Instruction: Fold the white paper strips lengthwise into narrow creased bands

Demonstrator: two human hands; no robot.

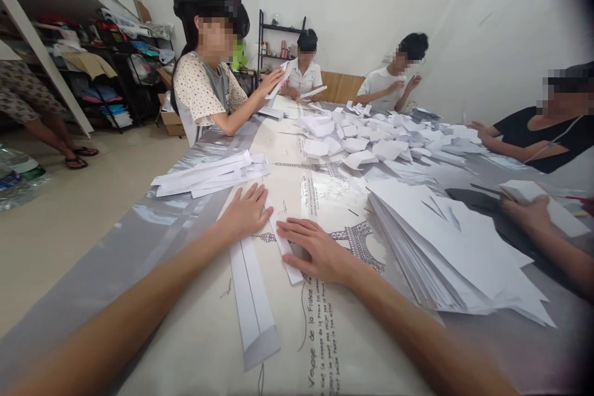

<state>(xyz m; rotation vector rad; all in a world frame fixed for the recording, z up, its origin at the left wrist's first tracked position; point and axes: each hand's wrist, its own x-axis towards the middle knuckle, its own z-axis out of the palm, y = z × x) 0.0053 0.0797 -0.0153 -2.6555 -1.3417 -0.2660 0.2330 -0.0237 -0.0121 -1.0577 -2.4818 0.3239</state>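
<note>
My left hand point(245, 213) lies flat, fingers stretched out, on the top end of a long folded white paper strip point(253, 300) that runs toward me on the table. My right hand point(315, 250) rests flat with fingers extended on a second, shorter folded paper strip point(290, 260) just beside it. Both hands press paper against the table cover printed with Eiffel towers point(357, 241).
A thick stack of white sheets point(455, 247) lies right of my hands. Folded strips point(208, 176) are piled to the left, folded paper pieces point(371, 142) farther back. Several people sit around the table handling paper; another person's hand point(526, 210) holds a white stack at right.
</note>
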